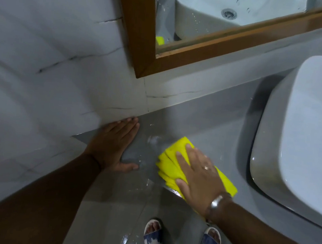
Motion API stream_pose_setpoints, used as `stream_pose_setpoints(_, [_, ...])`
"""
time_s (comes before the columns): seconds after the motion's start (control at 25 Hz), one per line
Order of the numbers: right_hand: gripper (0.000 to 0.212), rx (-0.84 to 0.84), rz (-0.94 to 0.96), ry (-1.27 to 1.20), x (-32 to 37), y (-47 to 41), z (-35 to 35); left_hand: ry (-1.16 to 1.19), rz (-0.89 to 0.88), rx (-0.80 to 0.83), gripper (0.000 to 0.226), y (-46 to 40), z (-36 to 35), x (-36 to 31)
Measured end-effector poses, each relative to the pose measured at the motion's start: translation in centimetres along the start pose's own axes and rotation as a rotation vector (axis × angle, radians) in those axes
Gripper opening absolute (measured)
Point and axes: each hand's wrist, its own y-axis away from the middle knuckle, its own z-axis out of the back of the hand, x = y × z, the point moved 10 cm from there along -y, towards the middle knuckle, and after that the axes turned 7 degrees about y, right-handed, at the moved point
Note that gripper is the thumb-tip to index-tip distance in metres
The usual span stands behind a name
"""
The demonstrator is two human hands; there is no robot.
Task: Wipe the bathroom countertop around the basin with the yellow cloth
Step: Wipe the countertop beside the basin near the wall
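Note:
The folded yellow cloth (174, 161) lies flat on the wet grey countertop (209, 129), left of the white basin (310, 122). My right hand (198, 173) presses down on the cloth with fingers spread, near the counter's front edge. A ring and a wrist bracelet show on that arm. My left hand (114, 143) rests flat and empty on the counter's left end, its fingertips against the marble wall. Water streaks shine on the counter between the two hands.
A wood-framed mirror (144, 34) hangs on the white marble wall (54, 65) behind the counter and reflects the basin and cloth. Below the counter edge, the wet grey floor (115, 205) and my two sandalled feet (153, 236) are visible.

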Motion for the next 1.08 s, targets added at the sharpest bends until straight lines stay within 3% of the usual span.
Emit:
stream_pose_setpoints(0.04, [0.065,-0.019,-0.031,-0.001,-1.8,0.9,-0.1,0.005,0.005,-0.004,0.118,0.0,0.0,0.1])
stream_pose_setpoints(0.12, [0.067,-0.025,-0.277,-0.007,-6.7,-1.0,0.0,0.009,0.009,-0.022,0.118,0.0,0.1,0.1])
stream_pose_setpoints(0.2, [0.070,0.000,-0.433,-0.050,-7.2,-5.1,0.6,0.018,0.002,-0.023,0.118,0.1,0.2,0.0])
stream_pose_setpoints(0.32, [0.068,-0.015,-0.081,-0.008,0.9,-5.4,0.5,0.011,-0.019,-0.039,0.118,0.0,0.3,-0.1])
stream_pose_setpoints(0.4, [0.066,0.026,0.085,-0.003,1.6,-1.0,-0.4,0.008,-0.021,-0.042,0.117,0.0,0.2,-0.1])
stream_pose_setpoints(0.48, [0.066,-0.018,-0.051,-0.007,-3.0,-1.0,0.2,0.000,-0.012,-0.051,0.117,0.1,0.3,0.0])
stream_pose_setpoints(0.6, [0.067,0.038,-0.409,-0.083,-7.9,-7.3,0.5,0.008,-0.012,-0.056,0.118,0.1,0.3,0.0])
stream_pose_setpoints(0.68, [0.067,0.048,-0.296,-0.083,-4.2,-9.6,0.3,0.006,-0.015,-0.052,0.119,0.1,0.3,0.0])
stream_pose_setpoints(0.76, [0.067,0.009,-0.001,-0.028,0.1,-7.3,0.5,0.001,-0.019,-0.064,0.120,0.0,0.2,0.1])
stream_pose_setpoints(0.84, [0.068,0.024,0.115,-0.032,-0.6,-4.0,0.0,-0.008,-0.023,-0.071,0.120,0.1,0.2,0.1])
stream_pose_setpoints(0.96, [0.073,0.070,-0.117,-0.071,-4.6,-6.4,0.1,-0.024,-0.020,-0.085,0.118,0.0,0.4,0.1])
stream_pose_setpoints(1.08, [0.069,0.096,-0.190,-0.105,1.0,-9.6,0.4,-0.021,0.112,-0.049,0.112,1.7,0.3,0.5])
